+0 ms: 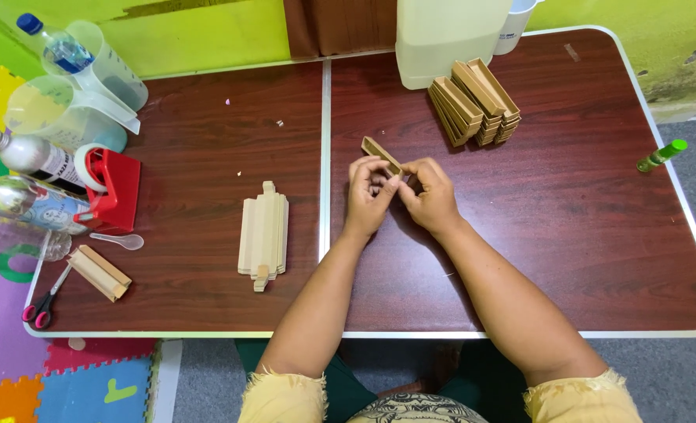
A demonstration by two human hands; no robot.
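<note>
My left hand [367, 196] and my right hand [430, 196] meet at the middle of the dark brown folding table [567, 235]. Together they hold a small folded brown cardboard box [381, 154], long and narrow, tilted with one end pointing up and left. Fingers of both hands pinch its near end. To the left of my hands lies a flat stack of unfolded pale cardboard blanks [263, 233]. Behind my right hand stand two piles of finished brown boxes [473, 102].
A red tape dispenser [113, 188], a plastic spoon [119, 240], scissors [44, 301], one folded box [101, 272], bottles and measuring jugs [89, 70] crowd the left edge. A large pale container [446, 35] stands at the back. A green glue stick [661, 155] lies far right.
</note>
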